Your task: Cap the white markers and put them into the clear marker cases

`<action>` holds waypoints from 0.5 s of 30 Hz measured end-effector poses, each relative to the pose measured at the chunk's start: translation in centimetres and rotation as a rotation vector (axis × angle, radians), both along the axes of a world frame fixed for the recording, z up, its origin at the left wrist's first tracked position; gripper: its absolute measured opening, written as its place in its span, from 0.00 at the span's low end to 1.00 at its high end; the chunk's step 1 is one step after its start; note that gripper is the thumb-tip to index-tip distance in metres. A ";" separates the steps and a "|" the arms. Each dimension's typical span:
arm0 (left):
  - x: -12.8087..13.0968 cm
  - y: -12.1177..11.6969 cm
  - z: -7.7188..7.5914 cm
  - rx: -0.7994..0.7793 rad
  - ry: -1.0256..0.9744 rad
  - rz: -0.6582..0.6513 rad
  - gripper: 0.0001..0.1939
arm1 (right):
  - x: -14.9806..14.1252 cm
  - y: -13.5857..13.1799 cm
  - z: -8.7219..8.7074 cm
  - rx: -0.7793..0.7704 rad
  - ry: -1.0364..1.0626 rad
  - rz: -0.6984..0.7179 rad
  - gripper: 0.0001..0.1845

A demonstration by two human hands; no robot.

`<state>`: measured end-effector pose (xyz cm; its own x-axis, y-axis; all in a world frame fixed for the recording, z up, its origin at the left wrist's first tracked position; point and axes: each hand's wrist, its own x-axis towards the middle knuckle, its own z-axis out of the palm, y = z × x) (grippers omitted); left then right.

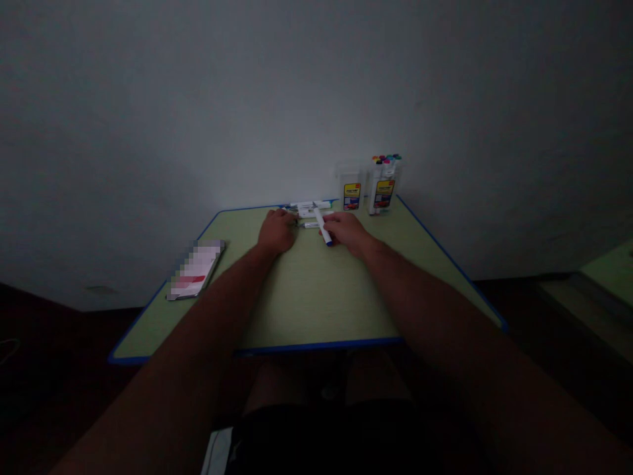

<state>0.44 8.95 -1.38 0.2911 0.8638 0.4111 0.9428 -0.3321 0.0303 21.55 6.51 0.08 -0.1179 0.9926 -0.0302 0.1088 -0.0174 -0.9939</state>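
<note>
A white marker (323,226) with a blue end is pinched in my right hand (349,232), tilted above the table with its blue end toward me. My left hand (277,231) is at the left end of several white markers (309,206) lying near the table's back edge. Its fingers are curled, and whatever they may hold is too dark and small to make out. Another white marker (310,225) lies between the two hands, partly behind the raised one.
At the back right stand a clear marker case (352,178) with a yellow label and a second case (384,188) filled with colored-cap markers. On the left lies a phone-like flat object (196,269), partly pixelated. The pale green table (316,297) has a blue edge and meets the wall.
</note>
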 end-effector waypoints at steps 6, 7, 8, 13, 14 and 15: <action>-0.1 -0.4 0.5 -0.075 -0.092 0.192 0.20 | 0.0 0.0 -0.1 0.007 -0.011 0.007 0.12; -0.2 -0.5 0.6 -0.100 -0.138 0.214 0.18 | -0.1 0.0 -0.1 0.007 -0.013 0.006 0.12; -0.3 -0.6 0.7 -0.122 -0.189 0.235 0.17 | -0.1 0.0 -0.1 0.006 -0.015 0.007 0.13; -1.2 -1.4 1.4 -0.206 -0.425 0.312 0.16 | 0.0 0.2 -0.4 0.025 -0.038 0.009 0.13; -1.2 -1.7 1.6 -0.212 -0.503 0.313 0.17 | 0.0 0.1 -0.4 0.030 -0.044 0.007 0.12; -1.2 -1.9 1.8 -0.212 -0.599 0.309 0.17 | 0.1 0.1 -0.3 0.031 -0.047 0.004 0.11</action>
<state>-0.72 7.04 0.41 -0.2039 0.9497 0.2377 0.7939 0.0183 0.6078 21.63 6.59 -0.26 -0.1207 0.9927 -0.0050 0.1557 0.0140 -0.9877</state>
